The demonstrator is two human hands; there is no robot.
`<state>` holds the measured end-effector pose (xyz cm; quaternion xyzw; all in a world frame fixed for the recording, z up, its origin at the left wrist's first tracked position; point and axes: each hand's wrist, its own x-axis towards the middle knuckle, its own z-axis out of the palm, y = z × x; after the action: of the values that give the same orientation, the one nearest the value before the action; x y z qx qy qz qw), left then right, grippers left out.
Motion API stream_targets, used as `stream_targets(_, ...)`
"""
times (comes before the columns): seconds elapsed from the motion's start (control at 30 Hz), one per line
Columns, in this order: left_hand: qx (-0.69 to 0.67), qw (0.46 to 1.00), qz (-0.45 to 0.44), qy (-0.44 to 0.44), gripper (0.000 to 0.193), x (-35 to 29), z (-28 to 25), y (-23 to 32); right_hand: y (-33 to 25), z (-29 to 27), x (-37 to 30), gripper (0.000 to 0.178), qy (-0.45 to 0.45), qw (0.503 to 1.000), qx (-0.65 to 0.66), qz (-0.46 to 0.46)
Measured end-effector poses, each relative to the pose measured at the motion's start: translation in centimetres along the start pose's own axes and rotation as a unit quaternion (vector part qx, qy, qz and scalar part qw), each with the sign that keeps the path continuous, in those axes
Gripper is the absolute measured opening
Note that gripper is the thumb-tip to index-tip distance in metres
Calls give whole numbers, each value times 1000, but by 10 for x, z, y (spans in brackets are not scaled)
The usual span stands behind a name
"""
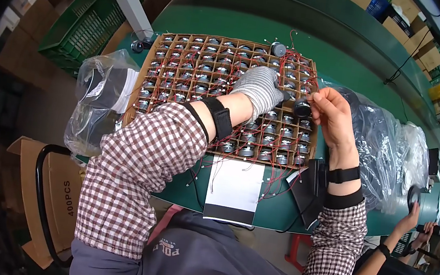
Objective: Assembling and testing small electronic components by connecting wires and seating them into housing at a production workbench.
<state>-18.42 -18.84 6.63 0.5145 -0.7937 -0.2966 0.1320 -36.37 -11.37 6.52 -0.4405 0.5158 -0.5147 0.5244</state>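
Observation:
A divided cardboard box (133,91) holds rows of small round speakers with thin red and black wires. My left hand (259,87), in a grey striped glove, reaches over the middle of the box with curled fingers, next to a cell on its right side. What its fingertips grip, if anything, is hidden. My bare right hand (335,110) is at the box's right edge, thumb and fingers pinched together at a dark round speaker (302,108) hanging tilted above the cells. Another speaker (278,49) lies on top of the dividers at the far edge.
Clear plastic bags lie left (99,95) and right (373,145) of the box on the green table (218,13). In front are a white sheet (234,186) and a black stand-like object (309,192). A co-worker's arm (392,235) shows at right; a green crate (88,25) stands far left.

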Motion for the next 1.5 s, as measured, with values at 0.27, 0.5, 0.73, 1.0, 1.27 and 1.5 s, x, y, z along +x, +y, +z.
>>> stream_targets(0.27, 177, 977, 117, 21, 26, -12, 11, 2, -5, 8, -17, 12, -19, 999, 32, -9)
stream_targets(0.5, -39, 976, 195, 86, 31, -48, -19, -17, -28, 22, -45, 11, -81, 994, 32, -65)
stream_targets(0.73, -471, 816, -91, -321, 36, -160, -32, -18, -27, 79, -95, 10, -196, 980, 20, 21)
stream_targets(1.0, -745, 627, -132, -187, 16, -224, 11, -86, 3, 160, -138, 15, -158, 936, -249, -193)
stream_targets(1.27, -250, 934, 227, 116, 18, -249, 21, -139, 27, 180, -158, 12, -185, 902, -296, -256)
stream_targets(1.5, -594, 799, 4, -92, 16, -269, 4, -135, 54, 163, -162, 10, -159, 908, -388, 14)
